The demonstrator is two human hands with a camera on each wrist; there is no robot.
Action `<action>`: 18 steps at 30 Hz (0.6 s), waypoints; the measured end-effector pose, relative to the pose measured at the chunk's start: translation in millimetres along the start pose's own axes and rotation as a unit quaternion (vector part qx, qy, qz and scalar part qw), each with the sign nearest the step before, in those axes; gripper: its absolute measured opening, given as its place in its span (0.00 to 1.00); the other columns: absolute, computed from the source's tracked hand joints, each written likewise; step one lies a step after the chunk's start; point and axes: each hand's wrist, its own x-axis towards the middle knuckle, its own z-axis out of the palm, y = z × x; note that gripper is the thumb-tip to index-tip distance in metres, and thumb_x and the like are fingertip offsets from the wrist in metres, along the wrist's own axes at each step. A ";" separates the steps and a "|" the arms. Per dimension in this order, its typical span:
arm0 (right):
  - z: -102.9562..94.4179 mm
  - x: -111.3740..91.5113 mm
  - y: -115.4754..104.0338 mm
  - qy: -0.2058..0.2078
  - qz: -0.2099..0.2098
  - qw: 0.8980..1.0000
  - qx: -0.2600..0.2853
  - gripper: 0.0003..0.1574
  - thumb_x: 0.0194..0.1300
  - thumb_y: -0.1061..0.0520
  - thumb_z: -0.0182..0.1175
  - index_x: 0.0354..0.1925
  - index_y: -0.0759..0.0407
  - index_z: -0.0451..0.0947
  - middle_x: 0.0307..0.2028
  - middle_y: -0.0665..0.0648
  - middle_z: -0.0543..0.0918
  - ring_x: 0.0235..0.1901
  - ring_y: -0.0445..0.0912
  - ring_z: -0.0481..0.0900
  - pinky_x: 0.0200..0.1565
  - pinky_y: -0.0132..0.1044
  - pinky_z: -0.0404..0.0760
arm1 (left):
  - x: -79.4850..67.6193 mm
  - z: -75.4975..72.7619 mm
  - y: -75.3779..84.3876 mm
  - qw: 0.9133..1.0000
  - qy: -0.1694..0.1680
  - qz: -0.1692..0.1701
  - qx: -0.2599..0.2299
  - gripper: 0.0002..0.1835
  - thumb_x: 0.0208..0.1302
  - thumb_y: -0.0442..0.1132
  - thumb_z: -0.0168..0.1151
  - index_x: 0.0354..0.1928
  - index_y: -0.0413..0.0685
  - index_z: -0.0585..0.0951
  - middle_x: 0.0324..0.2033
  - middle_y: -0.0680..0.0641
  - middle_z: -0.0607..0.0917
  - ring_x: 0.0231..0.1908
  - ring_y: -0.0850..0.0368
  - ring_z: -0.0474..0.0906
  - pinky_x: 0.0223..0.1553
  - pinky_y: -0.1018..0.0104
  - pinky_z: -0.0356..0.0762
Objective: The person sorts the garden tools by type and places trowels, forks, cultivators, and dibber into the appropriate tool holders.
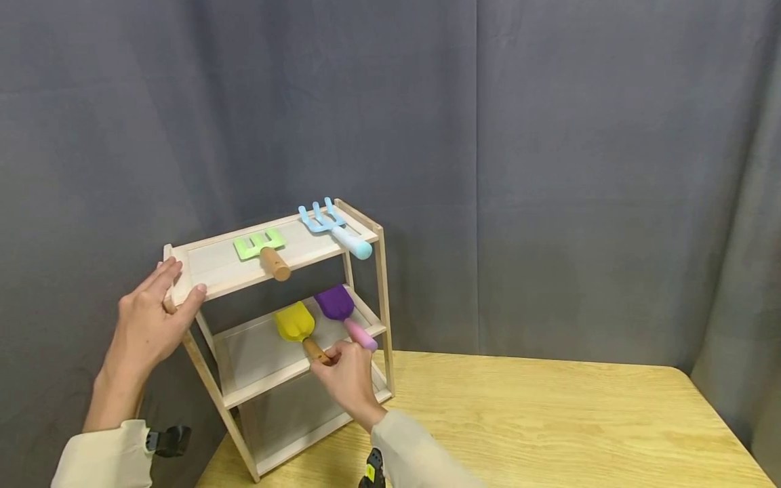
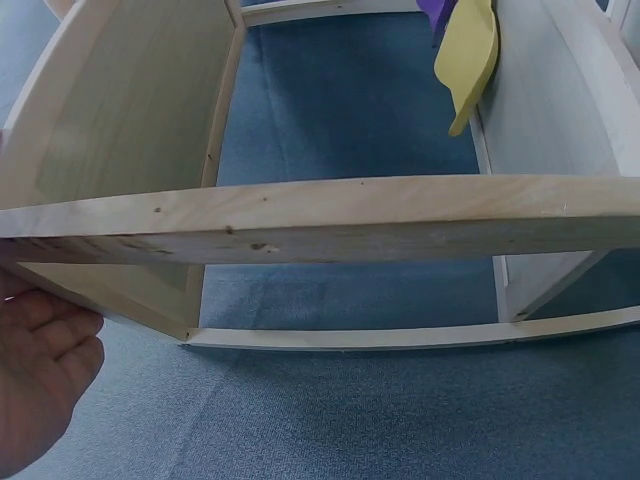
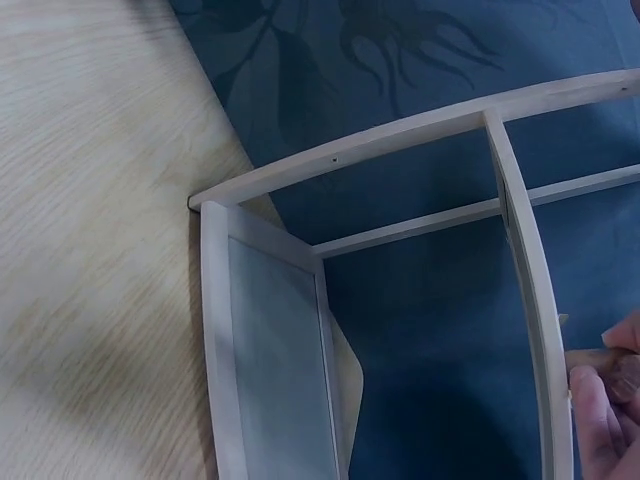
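Observation:
A three-tier wooden shelf [image 1: 268, 383] stands at the left end of the table. My left hand [image 1: 149, 318] grips the left end of its top tier, thumb along the front edge; the left wrist view shows its fingers [image 2: 60, 345] bent at the board. With my right hand [image 1: 350, 379] I pinch the wooden handle [image 1: 315, 351] of a yellow toy shovel [image 1: 295, 322], whose blade lies over the middle tier. Right of it on that tier rests a purple toy shovel [image 1: 335, 303] with a pink handle, which sticks out past the front edge, just above my right hand.
On the top tier lie a green toy rake [image 1: 259, 245] with a wooden handle and a blue toy rake [image 1: 323, 220]; both handles overhang the front. The wooden table [image 1: 537, 420] extends to the right. A grey curtain [image 1: 549, 176] hangs close behind the shelf.

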 end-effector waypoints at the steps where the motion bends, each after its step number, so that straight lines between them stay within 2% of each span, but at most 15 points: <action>1: -0.2 0.2 -0.3 -0.003 0.003 1.000 0.002 0.05 0.43 0.63 0.68 0.17 0.58 0.82 0.14 0.46 0.80 0.14 0.29 0.70 0.19 0.23 0.71 | -0.1 -0.2 0.2 1.000 -0.001 0.000 0.001 0.32 0.66 0.47 0.57 0.61 0.25 0.71 0.62 0.30 0.70 0.64 0.33 0.63 0.61 0.38 0.59; 9: 2.0 -0.6 0.0 -0.005 0.014 1.000 -0.001 0.04 0.43 0.61 0.69 0.19 0.58 0.82 0.15 0.46 0.81 0.15 0.29 0.72 0.21 0.24 0.72 | 0.1 0.6 1.4 1.000 -0.007 -0.006 0.004 0.31 0.67 0.47 0.57 0.60 0.25 0.71 0.62 0.30 0.70 0.64 0.33 0.63 0.60 0.37 0.59; 18: 3.3 -1.9 -0.7 -0.007 0.016 1.000 0.007 0.08 0.45 0.60 0.71 0.25 0.62 0.83 0.20 0.51 0.84 0.18 0.30 0.76 0.25 0.24 0.74 | 1.0 -0.6 0.6 1.000 0.001 -0.001 -0.001 0.31 0.66 0.46 0.58 0.60 0.25 0.72 0.61 0.29 0.71 0.63 0.33 0.64 0.61 0.39 0.60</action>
